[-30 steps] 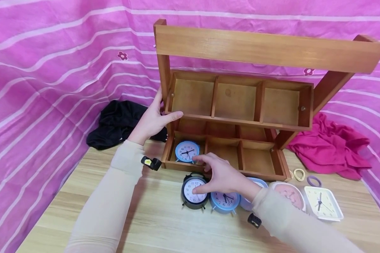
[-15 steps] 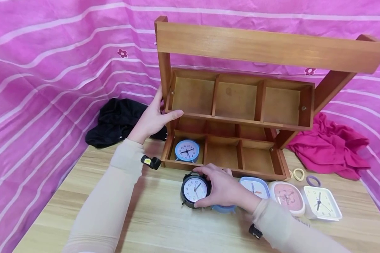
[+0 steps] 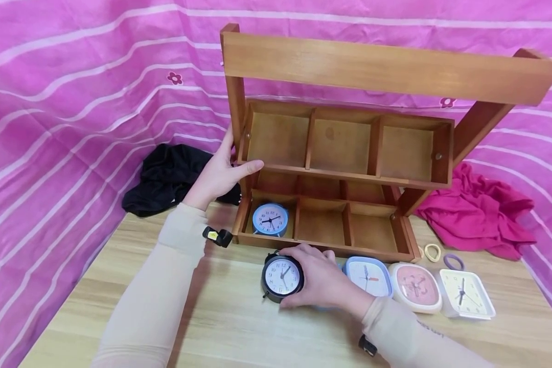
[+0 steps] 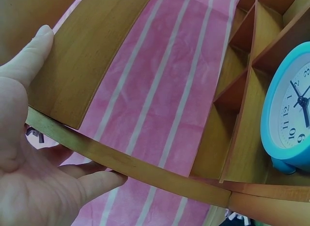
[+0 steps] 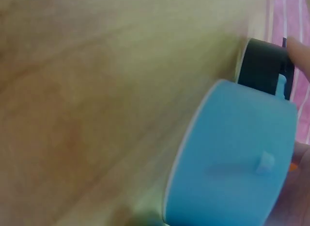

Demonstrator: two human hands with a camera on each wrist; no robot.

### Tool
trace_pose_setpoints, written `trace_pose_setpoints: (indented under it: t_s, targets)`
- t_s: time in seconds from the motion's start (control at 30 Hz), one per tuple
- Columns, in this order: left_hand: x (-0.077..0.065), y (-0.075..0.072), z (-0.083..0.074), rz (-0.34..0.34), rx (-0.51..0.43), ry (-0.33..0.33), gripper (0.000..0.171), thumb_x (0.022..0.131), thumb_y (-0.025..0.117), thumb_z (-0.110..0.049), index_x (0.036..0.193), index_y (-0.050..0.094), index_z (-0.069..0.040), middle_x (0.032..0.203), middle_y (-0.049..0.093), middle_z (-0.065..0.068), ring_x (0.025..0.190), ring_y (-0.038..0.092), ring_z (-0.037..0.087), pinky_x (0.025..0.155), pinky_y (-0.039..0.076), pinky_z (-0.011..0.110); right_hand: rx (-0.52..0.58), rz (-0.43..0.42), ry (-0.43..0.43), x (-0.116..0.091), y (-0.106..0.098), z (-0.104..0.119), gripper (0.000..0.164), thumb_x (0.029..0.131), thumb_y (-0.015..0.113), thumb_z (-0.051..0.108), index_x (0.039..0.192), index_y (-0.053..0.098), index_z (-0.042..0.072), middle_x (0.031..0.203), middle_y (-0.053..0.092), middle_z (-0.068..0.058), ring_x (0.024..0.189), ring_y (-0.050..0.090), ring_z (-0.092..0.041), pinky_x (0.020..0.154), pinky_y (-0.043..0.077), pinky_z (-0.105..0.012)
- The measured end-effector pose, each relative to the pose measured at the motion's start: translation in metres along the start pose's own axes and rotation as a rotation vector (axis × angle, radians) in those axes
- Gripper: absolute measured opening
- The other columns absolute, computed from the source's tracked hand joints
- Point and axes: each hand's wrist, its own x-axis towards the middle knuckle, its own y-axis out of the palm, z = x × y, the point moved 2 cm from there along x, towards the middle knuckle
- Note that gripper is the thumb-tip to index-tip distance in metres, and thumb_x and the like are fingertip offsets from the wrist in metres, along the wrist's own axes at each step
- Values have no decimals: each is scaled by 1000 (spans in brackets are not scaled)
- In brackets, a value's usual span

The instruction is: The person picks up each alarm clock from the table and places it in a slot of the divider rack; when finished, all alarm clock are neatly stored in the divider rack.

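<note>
My right hand (image 3: 324, 278) grips a round black alarm clock (image 3: 281, 277) on the table before the wooden rack, thumb at its lower side and fingers at its top. A blue alarm clock (image 5: 232, 158) lies under that hand; the head view mostly hides it. My left hand (image 3: 218, 171) holds the left side of the two-tier rack (image 3: 331, 245), its thumb over the upper tier's front corner and its fingers round the side post (image 4: 121, 160). In the lower left compartment a round blue alarm clock (image 3: 270, 220) leans upright.
Right of my right hand lie a blue-framed square clock (image 3: 368, 276), a pink clock (image 3: 416, 287) and a white square clock (image 3: 466, 294). Hair ties (image 3: 454, 262) lie behind them. Black cloth (image 3: 165, 174) and magenta cloth (image 3: 476, 214) flank the rack; a pink striped curtain (image 3: 96, 76) hangs behind.
My right hand has drawn back from the blue clock in the rack, moved down and taken hold of the black alarm clock. The left hand stays on the rack.
</note>
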Motion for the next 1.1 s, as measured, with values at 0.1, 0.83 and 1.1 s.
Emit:
trace_pose_setpoints:
  t_s: [0.1,0.83,1.1]
  targets:
    - [0,0,0,0,2,0,99,98,74,-24,169,5,-34,167,33,7,141,49,33,112,45,57,5,-13,5,0,1,0,90,62,99,51,139,62,24,129,63,6,121,59,-19,88,34,-44]
    - [3,-1,0,9,8,29,102,98,74,-21,169,3,-34,170,28,6,143,47,34,114,43,58,15,-50,1,-1,-7,5,90,64,98,51,142,62,24,141,64,-1,141,49,-30,102,35,-52]
    - [3,0,1,6,10,22,100,98,74,-21,169,4,-33,168,30,7,142,48,34,113,44,58,35,-67,-44,-5,-20,9,89,66,98,47,143,62,22,130,64,5,126,57,-22,99,36,-50]
